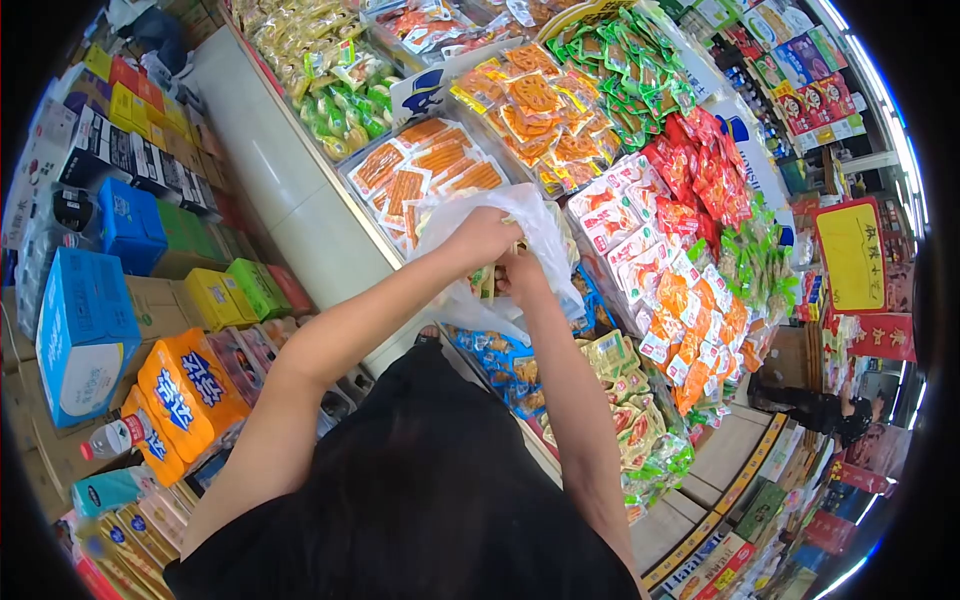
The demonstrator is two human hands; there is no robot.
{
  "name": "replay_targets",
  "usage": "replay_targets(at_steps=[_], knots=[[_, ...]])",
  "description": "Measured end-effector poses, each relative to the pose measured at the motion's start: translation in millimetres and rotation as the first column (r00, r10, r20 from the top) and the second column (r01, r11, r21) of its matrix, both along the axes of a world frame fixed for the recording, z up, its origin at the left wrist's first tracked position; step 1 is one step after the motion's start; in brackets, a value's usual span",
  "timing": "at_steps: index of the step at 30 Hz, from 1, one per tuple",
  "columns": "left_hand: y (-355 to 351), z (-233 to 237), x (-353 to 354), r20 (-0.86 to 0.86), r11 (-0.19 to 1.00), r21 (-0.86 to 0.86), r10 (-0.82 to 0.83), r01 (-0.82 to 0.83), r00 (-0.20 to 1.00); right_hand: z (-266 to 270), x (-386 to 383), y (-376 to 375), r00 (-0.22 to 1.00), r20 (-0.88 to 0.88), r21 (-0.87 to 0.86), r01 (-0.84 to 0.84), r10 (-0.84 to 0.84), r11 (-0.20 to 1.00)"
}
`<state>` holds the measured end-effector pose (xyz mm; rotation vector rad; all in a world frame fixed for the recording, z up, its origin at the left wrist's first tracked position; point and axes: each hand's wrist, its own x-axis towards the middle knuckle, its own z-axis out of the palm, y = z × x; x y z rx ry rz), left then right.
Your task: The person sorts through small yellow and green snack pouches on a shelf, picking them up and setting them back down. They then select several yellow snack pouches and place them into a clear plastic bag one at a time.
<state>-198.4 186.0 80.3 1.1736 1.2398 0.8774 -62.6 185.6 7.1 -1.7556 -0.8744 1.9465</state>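
Observation:
A thin white plastic bag [543, 235] lies spread over the snack display in the middle of the head view. My left hand [487, 237] is closed at the bag's upper part, its fingers bent into the film. Just below it, my right hand [522, 277] has its fingers curled at the bag's mouth, close to the left fingertips. What those right fingers hold, if anything, is hidden. Small packets [487, 284] show through the bag beside the right hand, too blurred to name. Flat packs of orange-brown snack sticks [440, 160] lie beyond the bag.
Bins of red packets [705, 170], green packets [625, 75] and white-and-orange packets [690, 310] surround the bag. On the left stand a blue-and-white carton [85, 335], an orange multipack [190, 395] and a bottle [115, 437]. A yellow sign [850, 257] hangs at right.

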Motion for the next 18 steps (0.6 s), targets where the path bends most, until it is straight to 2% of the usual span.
replay_targets(at_steps=[1,3,4,6,7,9,10,12,13,14,16,17,18], knots=[[1,-2,0,-0.002,1.0,0.0,0.0,0.0,1.0,-7,0,-1,1.0,-0.002,0.0,0.0,0.0,1.0],[1,7,-2,-0.046,0.995,-0.101,-0.025,0.021,0.999,-20,-1,-9,0.996,0.031,0.264,0.074,-0.086,0.962],[3,2,-2,-0.048,0.994,-0.103,-0.031,0.026,0.998,-25,3,-11,0.995,0.03,0.262,0.08,-0.091,0.962],[8,-6,-2,-0.05,0.999,0.029,-0.013,0.014,0.999,-23,13,-18,0.968,0.251,0.48,-0.152,0.031,0.864],[10,-9,-1,-0.048,0.999,0.03,-0.022,0.023,0.999,-22,16,-24,0.967,0.253,0.48,-0.145,0.022,0.865],[12,-6,1,0.055,0.967,0.248,0.048,-0.061,0.997,-9,18,-43,0.999,0.044,0.67,-0.013,-0.022,0.742],[14,-7,2,0.056,0.968,0.246,0.039,-0.051,0.998,0,21,-51,0.999,0.044,0.669,-0.007,-0.031,0.743],[18,-4,3,0.121,0.986,0.158,0.039,-0.058,0.992,29,28,-63,0.969,0.246,0.535,-0.142,0.008,0.833],[20,0,1,0.074,0.996,0.091,-0.008,0.001,0.997,45,30,-68,0.94,0.338,0.452,-0.197,0.037,0.87],[23,0,2,0.074,0.996,0.09,-0.02,0.013,0.997,67,29,-72,0.941,0.338,0.452,-0.187,0.026,0.873],[28,0,4,-0.038,0.993,-0.113,-0.025,0.021,0.999,108,25,-78,0.951,0.301,0.621,-0.255,0.075,0.741],[29,-1,6,-0.04,0.993,-0.114,-0.036,0.031,0.999,113,23,-81,0.946,0.325,0.731,-0.255,0.005,0.633],[30,-3,8,0.025,0.999,-0.035,-0.03,0.03,0.999,117,25,-83,0.946,0.323,0.732,-0.246,-0.005,0.636]])
